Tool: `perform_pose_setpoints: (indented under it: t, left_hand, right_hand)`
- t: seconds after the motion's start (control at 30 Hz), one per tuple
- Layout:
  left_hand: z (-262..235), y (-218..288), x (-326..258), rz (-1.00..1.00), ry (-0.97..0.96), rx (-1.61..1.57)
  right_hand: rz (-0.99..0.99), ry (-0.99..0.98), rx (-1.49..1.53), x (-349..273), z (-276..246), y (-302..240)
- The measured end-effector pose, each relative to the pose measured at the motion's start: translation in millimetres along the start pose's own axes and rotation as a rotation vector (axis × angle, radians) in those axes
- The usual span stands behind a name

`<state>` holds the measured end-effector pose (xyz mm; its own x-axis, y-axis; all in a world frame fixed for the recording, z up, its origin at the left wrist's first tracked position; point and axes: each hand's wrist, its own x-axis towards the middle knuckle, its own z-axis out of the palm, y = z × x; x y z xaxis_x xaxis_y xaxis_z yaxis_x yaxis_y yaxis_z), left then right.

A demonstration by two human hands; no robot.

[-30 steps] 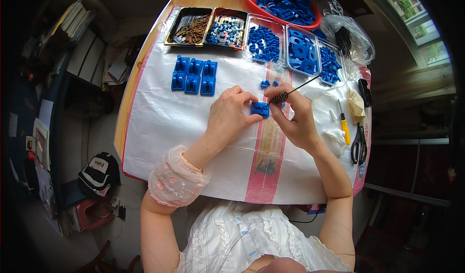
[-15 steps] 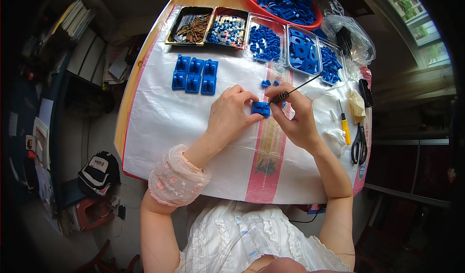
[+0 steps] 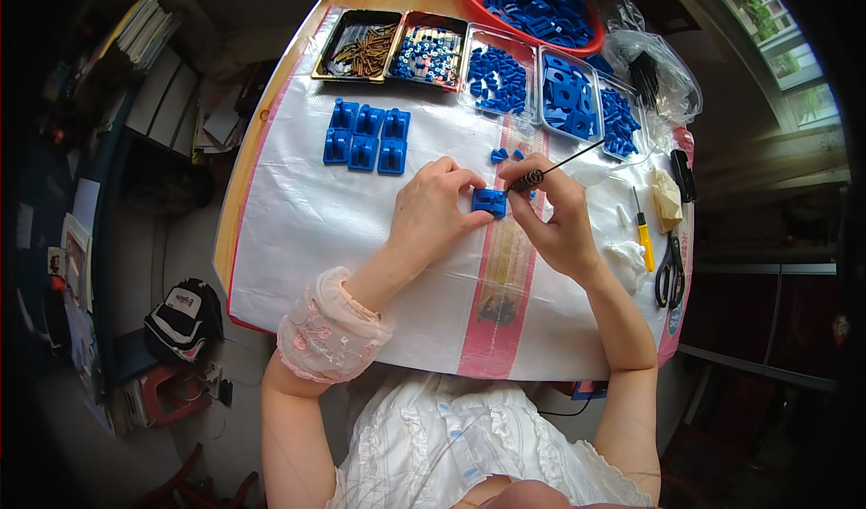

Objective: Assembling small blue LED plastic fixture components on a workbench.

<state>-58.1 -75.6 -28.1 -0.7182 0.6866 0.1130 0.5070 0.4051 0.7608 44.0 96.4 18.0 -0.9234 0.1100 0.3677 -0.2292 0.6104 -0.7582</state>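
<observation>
Between the thumb and fingers of my left hand point(image 3: 430, 204) is a small blue plastic part point(image 3: 489, 203), held on the white sheet. My right hand point(image 3: 561, 209) grips a tool with a dark, ribbed handle point(image 3: 526, 180). A long thin dark rod sticks out of it toward the upper right. The tool's lower end is close to the part's right side; the fingers hide whether they touch. Just beyond my hands lie small blue wedge-shaped pieces point(image 3: 500, 155). Farther left, several blue assembled pieces point(image 3: 364, 137) sit in two rows.
Along the back stand a tray of screws point(image 3: 346, 78), a tray of nuts point(image 3: 417, 83) and clear boxes of blue parts point(image 3: 465, 103). Behind them is a red basin point(image 3: 594, 44). At right lie a yellow-handled screwdriver point(image 3: 645, 243), black scissors point(image 3: 669, 279) and a plastic bag point(image 3: 681, 80).
The whole view has shifted slightly. Both hands keep the same hold and place around the blue part, and the tool is at nearly the same angle.
</observation>
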Motion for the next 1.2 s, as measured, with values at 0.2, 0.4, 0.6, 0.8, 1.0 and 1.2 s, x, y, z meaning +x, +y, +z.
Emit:
perform_pose_setpoints:
  t: [0.2, 0.4, 0.6, 0.8, 1.0, 1.2]
  left_hand:
    - [-1.2, 1.4, 0.3, 0.001, -0.003, 0.002]
    - [-1.6, 1.1, -0.2, -0.002, -0.004, -0.004]
    - [-0.5, 0.5, 0.2, 0.010, 0.003, -0.004]
    - [-0.5, -0.5, 0.1, 0.011, 0.006, -0.007]
    - [-0.5, -1.0, 0.3, 0.005, -0.001, -0.006]
    - [-0.1, -1.4, 0.2, 0.016, 0.005, -0.009]
  right_hand:
    - [-0.015, -0.005, -0.006, 0.1, -0.7, 0.7]
    - [0.080, -0.020, 0.025, -0.7, -2.8, -3.9]
    - [-0.023, -0.002, -0.003, 0.1, -2.4, 1.1]
    - [-0.023, -0.006, -0.004, 0.4, -2.4, 0.6]
    - [-0.018, -0.005, 0.002, -0.2, -1.9, 1.3]
    - [-0.020, 0.002, 0.002, 0.0, -1.9, 0.4]
